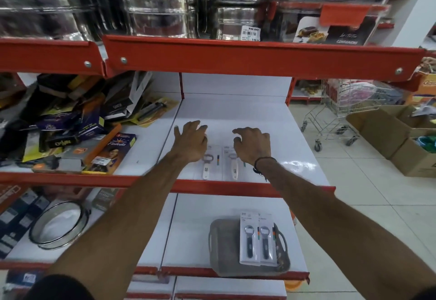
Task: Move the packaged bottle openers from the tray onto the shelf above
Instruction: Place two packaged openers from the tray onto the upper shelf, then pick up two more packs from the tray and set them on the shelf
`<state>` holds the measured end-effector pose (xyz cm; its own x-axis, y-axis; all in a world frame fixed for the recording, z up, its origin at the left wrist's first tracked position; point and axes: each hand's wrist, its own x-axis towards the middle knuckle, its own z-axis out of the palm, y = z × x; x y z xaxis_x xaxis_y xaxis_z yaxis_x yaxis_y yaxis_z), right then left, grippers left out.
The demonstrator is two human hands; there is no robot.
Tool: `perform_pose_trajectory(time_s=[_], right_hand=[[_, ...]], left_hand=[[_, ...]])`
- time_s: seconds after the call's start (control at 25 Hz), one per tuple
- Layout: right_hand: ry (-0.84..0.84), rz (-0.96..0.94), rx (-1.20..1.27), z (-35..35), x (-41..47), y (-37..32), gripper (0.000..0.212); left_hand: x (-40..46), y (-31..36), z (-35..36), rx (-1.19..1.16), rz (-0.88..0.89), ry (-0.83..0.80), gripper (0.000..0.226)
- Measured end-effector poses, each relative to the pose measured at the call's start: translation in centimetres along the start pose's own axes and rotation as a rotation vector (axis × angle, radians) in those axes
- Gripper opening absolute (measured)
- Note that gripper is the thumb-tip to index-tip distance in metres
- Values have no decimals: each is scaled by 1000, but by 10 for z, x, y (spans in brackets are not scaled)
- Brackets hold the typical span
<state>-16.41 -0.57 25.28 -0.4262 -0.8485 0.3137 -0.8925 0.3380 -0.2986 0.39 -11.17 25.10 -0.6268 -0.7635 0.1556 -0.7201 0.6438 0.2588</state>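
Two packaged bottle openers with white handles lie side by side on the white upper shelf (295, 148): the left pack (208, 167) and the right pack (233, 166). My left hand (190, 141) rests over the top of the left pack, fingers spread. My right hand (253, 145) hovers over the top of the right pack, fingers curled and apart. On the shelf below, a grey tray (224, 247) holds two more packs with dark-handled openers, one (249, 240) beside the other (266, 242).
A heap of boxed goods (77, 125) fills the left part of the upper shelf. A round sieve (59, 224) lies on the lower shelf at left. Steel containers (160, 14) stand above. A shopping trolley (339, 113) and cardboard boxes (401, 134) stand on the floor at right.
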Motion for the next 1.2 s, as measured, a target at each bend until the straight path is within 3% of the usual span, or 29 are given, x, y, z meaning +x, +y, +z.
perform_pose_trajectory(time_s=[0.2, 0.36, 0.48, 0.6, 0.68, 0.84, 0.92, 1.08, 1.2], right_hand=[[300, -188, -127, -19, -63, 1, 26], [445, -343, -27, -14, -134, 14, 15], [241, -352, -15, 6, -185, 39, 16], [-69, -162, -117, 29, -210, 64, 23], [-152, -13, -136, 43, -212, 77, 23], [-274, 205, -64, 78, -200, 102, 31], [-354, 214, -100, 100, -190, 115, 42], [-587, 174, -153, 139, -161, 143, 69], [-671, 130, -186, 157, -145, 157, 70]], left_hand=[[-67, 22, 4, 91, 120, 371, 28], [-141, 56, 34, -147, 320, 561, 13], [-181, 69, 83, -190, 448, 395, 12], [-187, 70, 127, -134, 311, 14, 18], [-179, 71, 149, -93, 228, -119, 19], [-145, 76, 198, -52, 162, -193, 18], [-125, 82, 217, -25, 138, -218, 25], [-92, 97, 256, 40, 112, -340, 60], [-76, 94, 282, 76, 101, -423, 75]])
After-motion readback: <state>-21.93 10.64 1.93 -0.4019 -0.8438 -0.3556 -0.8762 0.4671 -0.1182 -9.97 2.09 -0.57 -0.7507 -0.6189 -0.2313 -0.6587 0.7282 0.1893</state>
